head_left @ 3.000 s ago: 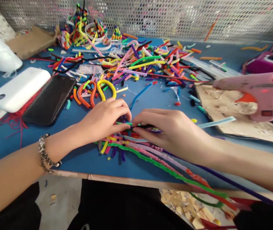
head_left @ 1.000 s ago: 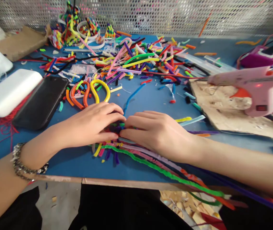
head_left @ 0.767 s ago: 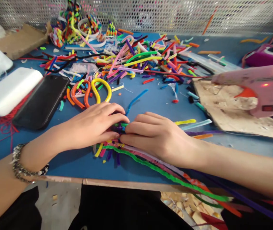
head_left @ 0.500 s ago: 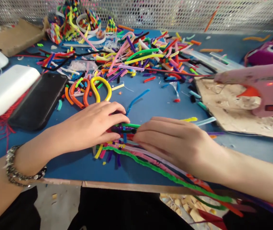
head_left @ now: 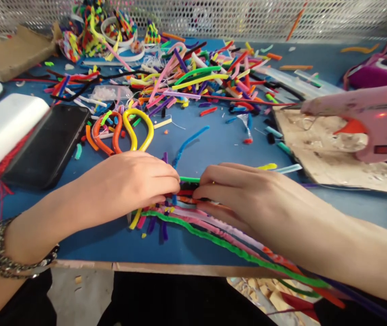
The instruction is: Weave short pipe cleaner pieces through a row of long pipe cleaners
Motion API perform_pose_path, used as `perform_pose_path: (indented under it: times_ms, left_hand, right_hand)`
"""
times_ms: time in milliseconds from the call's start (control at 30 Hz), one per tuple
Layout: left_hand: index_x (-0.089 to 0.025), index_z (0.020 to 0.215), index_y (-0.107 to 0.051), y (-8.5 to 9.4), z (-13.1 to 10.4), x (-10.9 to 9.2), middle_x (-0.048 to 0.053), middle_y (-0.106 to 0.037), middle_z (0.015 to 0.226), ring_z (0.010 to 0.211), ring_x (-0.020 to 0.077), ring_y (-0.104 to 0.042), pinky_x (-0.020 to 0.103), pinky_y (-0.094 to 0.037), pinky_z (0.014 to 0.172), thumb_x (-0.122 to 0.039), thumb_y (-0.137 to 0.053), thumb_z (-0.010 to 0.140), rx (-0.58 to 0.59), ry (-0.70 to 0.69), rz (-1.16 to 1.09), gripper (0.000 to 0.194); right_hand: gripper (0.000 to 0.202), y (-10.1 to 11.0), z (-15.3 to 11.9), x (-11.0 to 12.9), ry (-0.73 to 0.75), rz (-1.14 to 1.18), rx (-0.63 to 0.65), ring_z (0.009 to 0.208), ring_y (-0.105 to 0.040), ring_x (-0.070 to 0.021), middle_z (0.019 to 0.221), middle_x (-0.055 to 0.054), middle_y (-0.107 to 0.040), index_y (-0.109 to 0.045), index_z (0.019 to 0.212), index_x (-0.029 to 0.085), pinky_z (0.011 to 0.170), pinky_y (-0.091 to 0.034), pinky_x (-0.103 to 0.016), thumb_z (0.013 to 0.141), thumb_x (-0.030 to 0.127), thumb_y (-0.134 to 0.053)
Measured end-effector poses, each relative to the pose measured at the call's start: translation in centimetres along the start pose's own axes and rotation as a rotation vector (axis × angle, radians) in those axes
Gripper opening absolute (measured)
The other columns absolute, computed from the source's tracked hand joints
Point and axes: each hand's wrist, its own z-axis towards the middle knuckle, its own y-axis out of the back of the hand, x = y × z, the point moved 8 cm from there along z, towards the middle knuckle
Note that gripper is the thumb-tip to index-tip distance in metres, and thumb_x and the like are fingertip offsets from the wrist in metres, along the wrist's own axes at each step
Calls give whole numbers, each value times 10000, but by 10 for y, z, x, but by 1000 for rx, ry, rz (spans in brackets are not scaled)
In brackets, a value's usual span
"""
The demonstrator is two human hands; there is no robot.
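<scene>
A woven band of coloured pipe cleaners (head_left: 207, 226) lies along the table's front, its long green, pink and orange strands trailing off the edge at lower right. My left hand (head_left: 139, 179) is closed on the woven left end, fingertips tucked down and partly hidden. Facing it, my right hand (head_left: 244, 192) has its fingers closed round the strands just to the right. A blue pipe cleaner (head_left: 186, 144) crosses the weave between the hands and sticks up behind it. Short yellow, pink and purple ends poke out below my left hand.
Scissors with orange and yellow handles (head_left: 139, 131) lie behind my left hand. A black phone (head_left: 47, 147) and a white device (head_left: 10, 129) are at left. A pink glue gun (head_left: 359, 117) stands on cardboard (head_left: 315, 170) at right. Pipe cleaner scraps (head_left: 193, 77) heap at the back.
My left hand has shifted slightly, its fingers now drawn closer together at the weave. My right hand has stayed nearly in place. The view has moved a little.
</scene>
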Motion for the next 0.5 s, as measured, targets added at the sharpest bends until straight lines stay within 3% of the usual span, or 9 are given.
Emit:
perform_pose_path:
  times_ms: [133, 233, 367, 500]
  left_hand:
    - [-156, 882, -627, -2, 0, 4, 49, -697, 921, 849, 194, -652, 300, -483, 733, -205, -562, 890, 10, 27, -28, 82]
    - [-160, 863, -622, -5, -1, 8, 49, -690, 945, 852, 196, -652, 296, -479, 711, -201, -601, 864, 29, 60, -72, 47]
    - [-173, 863, -618, -8, -2, 11, 34, -682, 980, 883, 185, -644, 286, -471, 736, -198, -612, 857, 48, 104, -121, 27]
    - [-172, 860, -613, -9, -2, 12, 33, -676, 995, 900, 189, -638, 288, -467, 743, -181, -628, 842, 62, 139, -160, 25]
  right_hand:
    - [204, 2, 6, 5, 12, -137, 87, 520, -467, -139, 645, -11, -531, -595, 646, 185, 446, -291, -265, 682, -16, -591]
    - [207, -1, 5, 5, 51, -175, 146, 533, -470, -147, 632, -6, -518, -569, 630, 196, 455, -261, -272, 636, -5, -619]
    - [174, 1, -3, 0, 39, -185, 87, 560, -460, -137, 671, 0, -504, -533, 666, 194, 502, -289, -275, 727, 45, -599]
    - [260, 11, -11, 11, 110, -329, -116, 618, -444, -181, 699, -31, -525, -524, 698, 187, 573, -315, -310, 897, 76, -398]
